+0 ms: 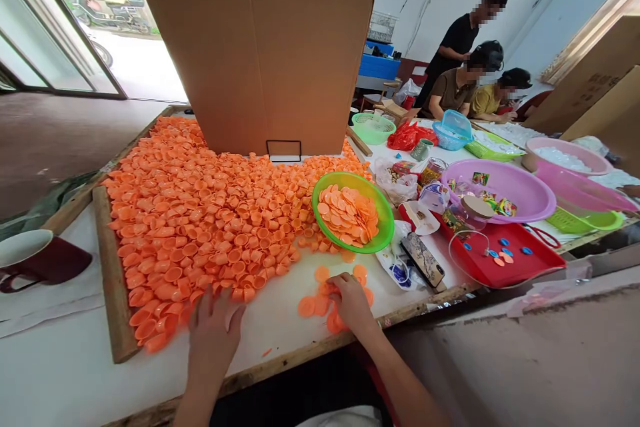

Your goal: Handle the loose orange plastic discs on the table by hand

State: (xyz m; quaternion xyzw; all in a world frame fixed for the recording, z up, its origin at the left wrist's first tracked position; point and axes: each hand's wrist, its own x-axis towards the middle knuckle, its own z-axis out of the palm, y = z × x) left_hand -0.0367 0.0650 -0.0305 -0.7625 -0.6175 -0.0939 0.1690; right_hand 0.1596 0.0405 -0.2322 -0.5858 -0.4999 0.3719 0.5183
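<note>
A big heap of orange plastic caps (200, 214) covers the white table (280, 314). My left hand (213, 334) lies flat at the heap's near edge, fingers spread among the caps. My right hand (353, 300) rests palm down on a small group of flat orange discs (320, 290) near the table's front edge, fingers curled over some of them. Whether it grips one is hidden. Just beyond it stands a green bowl (383, 230) filled with more orange discs.
A large cardboard sheet (260, 47) stands upright behind the heap. A dark mug (40, 260) sits at the left. To the right are a red tray (505, 264), a phone (423, 257), pink basins (505, 187), and baskets. Three people (465, 74) work at the far end.
</note>
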